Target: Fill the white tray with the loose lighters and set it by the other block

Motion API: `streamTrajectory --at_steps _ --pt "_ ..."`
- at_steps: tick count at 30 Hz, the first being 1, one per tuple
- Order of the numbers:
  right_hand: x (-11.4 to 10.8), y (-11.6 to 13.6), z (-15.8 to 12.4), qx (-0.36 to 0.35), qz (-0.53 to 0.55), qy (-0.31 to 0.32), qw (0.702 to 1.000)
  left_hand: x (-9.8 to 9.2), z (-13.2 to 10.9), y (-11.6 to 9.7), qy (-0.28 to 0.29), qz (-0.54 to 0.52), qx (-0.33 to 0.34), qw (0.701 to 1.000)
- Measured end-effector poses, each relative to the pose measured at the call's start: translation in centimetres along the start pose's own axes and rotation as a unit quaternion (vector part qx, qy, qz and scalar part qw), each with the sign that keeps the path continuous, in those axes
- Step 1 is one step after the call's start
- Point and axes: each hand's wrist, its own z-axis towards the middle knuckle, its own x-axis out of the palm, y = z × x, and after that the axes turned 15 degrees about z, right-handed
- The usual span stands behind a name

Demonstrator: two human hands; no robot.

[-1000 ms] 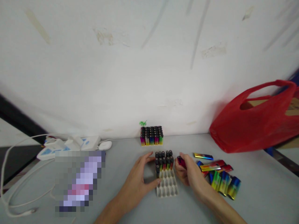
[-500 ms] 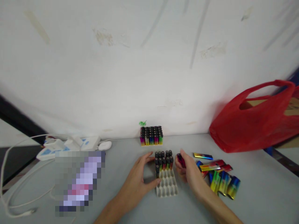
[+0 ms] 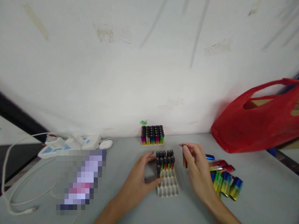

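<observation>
A pale tray [image 3: 169, 186] with rows of round-ended slots lies in front of me. Black-topped, coloured lighters [image 3: 165, 161] stand upright in its far rows, plus one at the left of the following row. My left hand [image 3: 140, 177] curves along the tray's left side, fingers and thumb apart, thumb tip touching the tray's edge. To the right of the tray, my right hand [image 3: 198, 165] pinches a reddish-orange lighter [image 3: 185, 160], roughly upright, between thumb and fingers. Beside that hand lies a pile of loose shiny lighters [image 3: 226, 183], partly hidden by it.
A full block of lighters [image 3: 152, 137] stands against the wall. At right is a red bag [image 3: 254, 127]. On the left are a power strip [image 3: 91, 142] with plugs, a white cable [image 3: 21, 211], a small white case [image 3: 106, 144] and a pixelated patch [image 3: 81, 180].
My right hand has turned and moved slightly right, raising its lighter more upright. It now covers part of the loose lighter behind it. My left hand stays by the tray.
</observation>
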Motion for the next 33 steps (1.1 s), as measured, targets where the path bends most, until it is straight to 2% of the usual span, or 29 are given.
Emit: streamTrajectory --at_steps 3,6,10,12,14,17,19,27,33 --pt "-0.1 0.5 0.2 0.029 0.023 -0.013 0.999 0.0 0.0 0.0 0.004 0.001 -0.003 1.000" --pt "-0.3 1.2 0.4 0.063 0.090 0.002 0.994 0.1 0.0 0.1 0.006 0.006 -0.006 1.000" --pt "-0.6 1.6 0.2 0.073 0.127 0.063 0.987 0.1 0.0 0.1 0.008 0.001 -0.004 1.000" --pt "-0.7 1.6 -0.1 0.026 0.092 0.117 0.989 0.1 0.0 0.0 0.008 -0.003 -0.003 1.000" --pt "-0.7 1.6 -0.4 -0.053 0.036 0.177 0.982 0.1 0.0 0.0 0.007 -0.004 -0.002 1.000" --pt "-0.6 1.7 -0.9 -0.151 -0.043 0.253 0.955 0.2 0.1 0.2 0.003 -0.009 0.009 1.000" --pt "-0.5 1.7 -1.1 -0.177 -0.072 0.279 0.941 0.3 0.1 0.2 0.000 -0.013 0.015 1.000" --pt "-0.3 1.5 -0.9 -0.182 -0.094 0.313 0.927 0.1 0.1 -0.3 -0.003 -0.025 0.009 1.000" --pt "-0.4 1.2 -0.9 -0.167 -0.085 0.286 0.940 0.1 0.0 -0.1 0.003 -0.013 0.014 1.000"
